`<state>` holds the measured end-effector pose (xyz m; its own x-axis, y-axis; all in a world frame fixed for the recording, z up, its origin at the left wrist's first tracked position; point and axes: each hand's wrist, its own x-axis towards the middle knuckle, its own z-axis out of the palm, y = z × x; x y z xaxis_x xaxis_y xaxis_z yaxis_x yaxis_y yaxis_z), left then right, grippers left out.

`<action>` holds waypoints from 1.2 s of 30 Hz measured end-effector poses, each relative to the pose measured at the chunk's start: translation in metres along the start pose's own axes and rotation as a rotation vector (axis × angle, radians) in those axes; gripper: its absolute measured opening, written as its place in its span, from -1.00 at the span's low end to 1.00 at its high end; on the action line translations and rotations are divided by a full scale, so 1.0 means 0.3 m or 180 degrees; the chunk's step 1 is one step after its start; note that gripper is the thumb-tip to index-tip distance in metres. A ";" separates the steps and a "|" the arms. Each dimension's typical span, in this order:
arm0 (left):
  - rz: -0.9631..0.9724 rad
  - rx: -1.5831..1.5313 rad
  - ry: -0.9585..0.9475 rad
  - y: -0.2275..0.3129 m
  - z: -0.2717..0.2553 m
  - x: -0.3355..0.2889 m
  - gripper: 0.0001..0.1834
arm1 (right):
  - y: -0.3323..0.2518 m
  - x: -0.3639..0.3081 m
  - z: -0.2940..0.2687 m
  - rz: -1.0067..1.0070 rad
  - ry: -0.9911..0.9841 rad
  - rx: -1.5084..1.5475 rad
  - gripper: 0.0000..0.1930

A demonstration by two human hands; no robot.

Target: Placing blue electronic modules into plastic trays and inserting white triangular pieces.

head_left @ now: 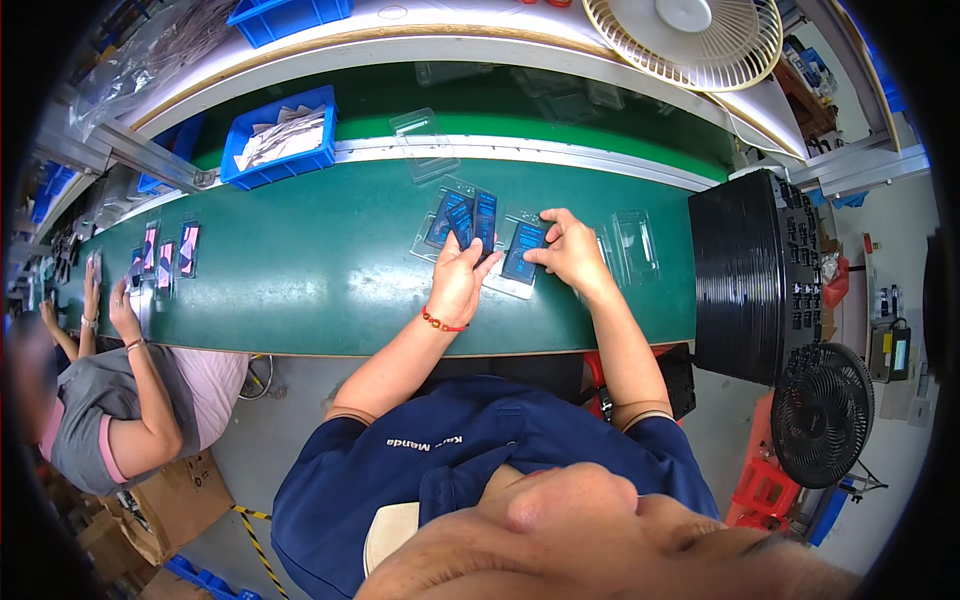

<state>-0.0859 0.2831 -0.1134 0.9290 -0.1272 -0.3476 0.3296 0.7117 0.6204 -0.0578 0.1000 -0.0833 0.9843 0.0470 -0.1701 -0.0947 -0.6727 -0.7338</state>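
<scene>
My left hand point(457, 288) is closed on a small fan of flat, dark phone batteries point(484, 212) with blue print. Under that fan lies a clear plastic tray point(420, 243), partly covered by the batteries. To the right, my right hand point(574, 256) pinches the edge of a single dark battery point(521, 252) between thumb and fingers. This battery lies over another clear tray point(514, 289); whether it rests fully in it, I cannot tell. Beside my right hand stands a further clear tray point(634, 246) on the green table point(330, 260).
A tall black stack of trays point(742, 275) stands at the table's right end, with a black fan point(823, 415) nearer. A blue bin point(280, 138) of white pieces sits at the back left. Leftward, a co-worker point(125, 400) sits near pink-and-dark pieces point(188, 250).
</scene>
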 end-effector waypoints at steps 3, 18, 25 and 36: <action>-0.0001 -0.0002 0.0021 -0.008 -0.002 0.000 -0.67 | -0.010 -0.026 0.007 -0.0539 0.0149 -0.0615 -0.29; 0.0115 0.0054 -0.0054 -0.020 -0.004 -0.004 -0.65 | -0.039 -0.031 0.040 -0.0386 0.0248 -0.0655 -0.24; 0.0184 0.0039 -0.0102 -0.027 -0.013 -0.003 -0.65 | -0.074 -0.086 0.036 -0.0983 0.0432 -0.1809 -0.32; 0.0240 0.0003 -0.0476 -0.021 0.029 -0.054 -0.67 | -0.017 -0.119 0.021 -0.0464 0.0807 -0.0140 -0.54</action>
<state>-0.1017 0.2746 -0.1055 0.9658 -0.1748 -0.1916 0.2580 0.7225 0.6414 -0.0935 0.1064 -0.0776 0.9934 -0.0367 0.1088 0.0516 -0.7041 -0.7082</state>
